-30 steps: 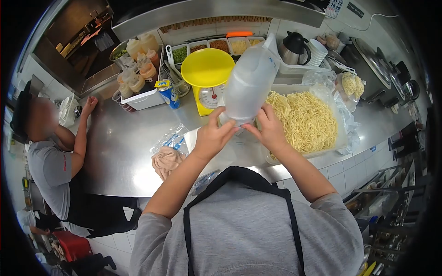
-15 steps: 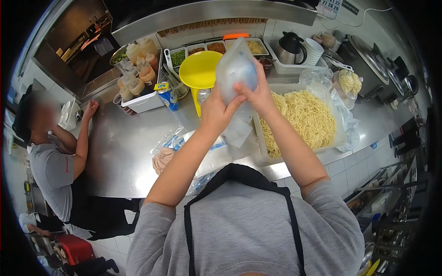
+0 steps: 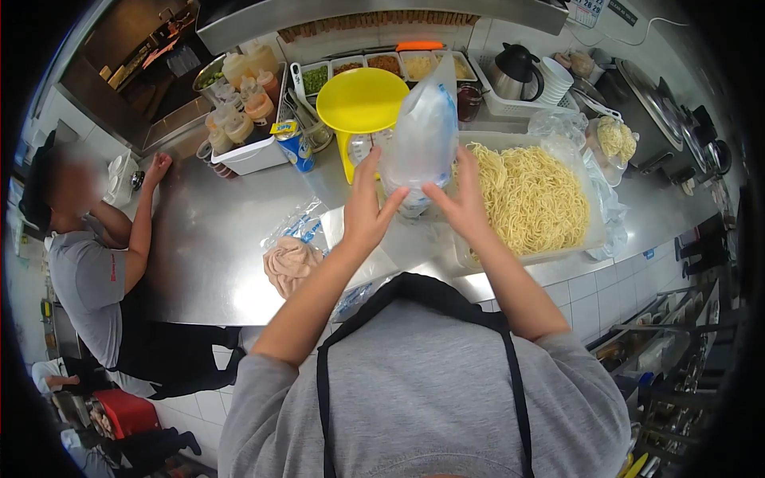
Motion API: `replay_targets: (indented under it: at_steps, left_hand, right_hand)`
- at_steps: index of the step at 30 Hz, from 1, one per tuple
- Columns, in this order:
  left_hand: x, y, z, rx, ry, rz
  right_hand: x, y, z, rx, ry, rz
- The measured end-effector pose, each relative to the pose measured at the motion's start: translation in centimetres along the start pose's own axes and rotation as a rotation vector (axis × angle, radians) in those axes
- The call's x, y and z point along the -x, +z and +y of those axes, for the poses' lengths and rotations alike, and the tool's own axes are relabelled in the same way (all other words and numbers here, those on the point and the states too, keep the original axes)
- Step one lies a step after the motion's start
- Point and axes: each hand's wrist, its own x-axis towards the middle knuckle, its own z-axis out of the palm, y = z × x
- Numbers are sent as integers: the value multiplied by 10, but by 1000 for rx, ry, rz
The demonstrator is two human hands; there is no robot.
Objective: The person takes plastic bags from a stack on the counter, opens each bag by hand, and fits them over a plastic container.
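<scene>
A tall translucent plastic bag (image 3: 424, 131) with blue print stands upright between my hands, its top coming to a point. My left hand (image 3: 368, 209) cups its left side, and my right hand (image 3: 462, 199) cups the right side low down. Both thumbs point inward near the bag's base, with the fingers stretched along its sides. Just behind my left hand is a yellow kitchen scale (image 3: 364, 101) with a round dial. Beside my right hand lies a clear tub of cooked noodles (image 3: 535, 199). What the bag holds cannot be made out.
A beige cloth (image 3: 289, 267) lies on the steel counter (image 3: 195, 255) near plastic wrapping. Trays of toppings (image 3: 382, 64), squeeze bottles (image 3: 256, 103), a blue-yellow can (image 3: 295, 146) and a thermal jug (image 3: 510, 72) line the back. A co-worker (image 3: 92, 271) leans at the left.
The bag has come down and toward me, from tilted to upright. My hands have shifted from gripping its middle to cupping its lower sides.
</scene>
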Motion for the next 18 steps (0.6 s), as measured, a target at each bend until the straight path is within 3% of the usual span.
replay_targets:
  at_steps: [1, 3, 5, 9, 11, 13, 14, 16, 18]
  left_hand:
    - [3, -2, 2, -6, -1, 3]
    - [15, -6, 11, 687, -523, 237]
    - [13, -17, 21, 670, -519, 229]
    - [11, -23, 32, 716, -399, 273]
    - [14, -31, 36, 729, -351, 292]
    - [18, -52, 42, 692, -530, -203]
    - [19, -56, 38, 693, -531, -203]
    - [26, -62, 31, 562, -579, -733]
    - [31, -61, 34, 658, -593, -651]
  right_hand:
    - [14, -5, -14, 5, -24, 101]
    - [31, -11, -37, 5, -34, 190]
    - [39, -12, -54, -62, -37, -204]
    - [36, 11, -64, -160, 175, -147]
    - [39, 12, -47, -450, 358, -487]
    - [32, 6, -48, -576, 386, -353]
    - [29, 1, -50, -700, 418, -217]
    - [19, -18, -47, -533, 391, -273]
    - [11, -25, -57, -366, 356, -317]
